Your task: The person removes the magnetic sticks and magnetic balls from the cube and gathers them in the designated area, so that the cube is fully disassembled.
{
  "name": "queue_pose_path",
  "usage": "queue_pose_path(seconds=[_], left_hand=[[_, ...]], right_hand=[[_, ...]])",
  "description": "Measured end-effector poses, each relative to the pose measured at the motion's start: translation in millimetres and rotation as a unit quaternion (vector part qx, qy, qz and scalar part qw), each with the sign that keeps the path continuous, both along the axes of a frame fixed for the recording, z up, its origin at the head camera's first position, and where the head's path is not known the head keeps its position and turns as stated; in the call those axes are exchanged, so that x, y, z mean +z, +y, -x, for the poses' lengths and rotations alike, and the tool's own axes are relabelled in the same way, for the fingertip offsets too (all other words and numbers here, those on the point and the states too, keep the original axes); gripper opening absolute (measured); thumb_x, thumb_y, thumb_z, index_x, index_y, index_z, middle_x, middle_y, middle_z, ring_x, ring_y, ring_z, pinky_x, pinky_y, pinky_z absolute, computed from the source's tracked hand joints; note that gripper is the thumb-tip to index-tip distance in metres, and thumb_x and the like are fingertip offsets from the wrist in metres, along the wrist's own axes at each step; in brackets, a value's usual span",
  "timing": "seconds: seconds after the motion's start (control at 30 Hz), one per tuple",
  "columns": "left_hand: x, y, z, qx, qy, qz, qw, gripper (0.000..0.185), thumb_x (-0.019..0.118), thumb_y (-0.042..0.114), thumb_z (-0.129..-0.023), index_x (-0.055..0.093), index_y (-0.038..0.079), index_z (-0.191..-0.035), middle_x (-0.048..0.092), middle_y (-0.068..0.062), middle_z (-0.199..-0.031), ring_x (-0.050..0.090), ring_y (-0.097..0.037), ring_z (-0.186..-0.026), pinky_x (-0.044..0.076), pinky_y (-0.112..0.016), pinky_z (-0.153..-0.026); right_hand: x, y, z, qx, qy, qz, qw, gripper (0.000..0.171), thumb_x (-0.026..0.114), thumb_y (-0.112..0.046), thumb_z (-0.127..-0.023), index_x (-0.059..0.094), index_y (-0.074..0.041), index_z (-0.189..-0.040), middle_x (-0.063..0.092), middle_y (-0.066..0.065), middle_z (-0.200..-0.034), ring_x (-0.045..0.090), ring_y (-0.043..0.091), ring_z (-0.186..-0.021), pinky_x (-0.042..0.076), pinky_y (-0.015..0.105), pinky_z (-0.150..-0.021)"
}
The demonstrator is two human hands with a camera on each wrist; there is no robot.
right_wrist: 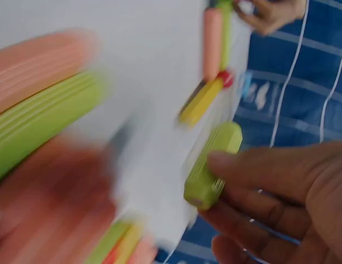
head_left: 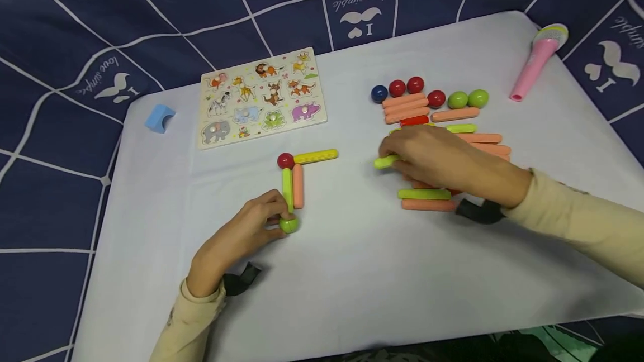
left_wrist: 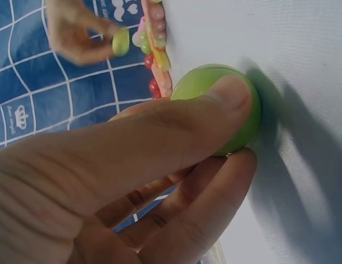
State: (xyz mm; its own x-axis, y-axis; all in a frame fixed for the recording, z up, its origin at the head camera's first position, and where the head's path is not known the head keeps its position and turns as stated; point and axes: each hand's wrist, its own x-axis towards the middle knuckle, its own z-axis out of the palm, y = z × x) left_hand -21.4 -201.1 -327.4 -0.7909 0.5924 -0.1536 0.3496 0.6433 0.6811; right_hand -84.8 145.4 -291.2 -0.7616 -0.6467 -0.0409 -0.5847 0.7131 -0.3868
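My left hand (head_left: pixel 251 228) pinches a green ball (head_left: pixel 289 224) (left_wrist: pixel 217 107) at the near end of a green stick (head_left: pixel 287 189). An orange stick (head_left: pixel 298 185) lies beside that one. Both run up to a red ball (head_left: pixel 285 160), from which a yellow stick (head_left: pixel 316 156) (right_wrist: pixel 201 102) points right. My right hand (head_left: pixel 437 158) grips a green stick (head_left: pixel 386 161) (right_wrist: pixel 212 165) at the left side of a pile of orange, green and red sticks (head_left: pixel 453 144). The hand hides part of the pile.
A row of blue, red and green balls (head_left: pixel 427 94) lies behind the pile. An animal peg puzzle board (head_left: pixel 261 96) sits at the back, a blue block (head_left: pixel 160 118) far left, a pink toy microphone (head_left: pixel 538 57) far right. The white table (head_left: pixel 362 272) stands over a dark blue cloth.
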Motion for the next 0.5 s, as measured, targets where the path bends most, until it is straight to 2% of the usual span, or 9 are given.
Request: queue_pose_path(seconds=[0.1, 0.27, 0.4, 0.5], left_hand=[[-0.7, -1, -0.1, 0.0, -0.007, -0.002, 1.0, 0.027, 0.08, -0.011, -0.074, 0.07, 0.005, -0.092, 0.056, 0.002, -0.097, 0.064, -0.015, -0.094, 0.056, -0.025, -0.081], [-0.7, 0, 0.8, 0.006, -0.018, 0.0, 0.9998, 0.026, 0.08, -0.01, -0.075, 0.07, 0.005, -0.093, 0.057, 0.002, -0.096, 0.065, -0.015, -0.094, 0.056, -0.026, -0.081], [-0.8, 0, 1.2, 0.01, -0.026, 0.001, 0.9996, 0.026, 0.08, -0.011, -0.074, 0.07, 0.005, -0.093, 0.057, 0.001, -0.096, 0.065, -0.015, -0.094, 0.056, -0.026, -0.081], [-0.8, 1, 1.1, 0.012, -0.032, -0.007, 0.9994, 0.026, 0.079, -0.012, -0.074, 0.07, 0.004, -0.092, 0.057, 0.001, -0.097, 0.065, -0.016, -0.095, 0.056, -0.026, -0.081]], right_hand=[[-2.2, 39, -12.9, -0.026, 0.001, -0.014, 1.0, 0.026, 0.082, -0.011, -0.08, 0.073, -0.013, -0.105, 0.067, -0.002, -0.093, 0.058, 0.016, -0.082, 0.054, 0.035, -0.072], [-9.7, 89, -34.4, -0.074, -0.008, -0.051, 0.996, 0.034, 0.086, -0.01, -0.075, 0.074, -0.013, -0.107, 0.07, 0.002, -0.104, 0.062, 0.022, -0.097, 0.055, 0.049, -0.082], [-16.6, 114, -47.0, -0.081, -0.017, -0.071, 0.994, 0.038, 0.088, -0.008, -0.071, 0.074, -0.016, -0.106, 0.07, 0.002, -0.107, 0.063, 0.022, -0.099, 0.054, 0.051, -0.083], [-23.6, 122, -55.0, -0.068, -0.009, -0.064, 0.996, 0.04, 0.09, -0.006, -0.068, 0.074, -0.016, -0.103, 0.07, 0.002, -0.104, 0.065, 0.022, -0.096, 0.055, 0.051, -0.082]])
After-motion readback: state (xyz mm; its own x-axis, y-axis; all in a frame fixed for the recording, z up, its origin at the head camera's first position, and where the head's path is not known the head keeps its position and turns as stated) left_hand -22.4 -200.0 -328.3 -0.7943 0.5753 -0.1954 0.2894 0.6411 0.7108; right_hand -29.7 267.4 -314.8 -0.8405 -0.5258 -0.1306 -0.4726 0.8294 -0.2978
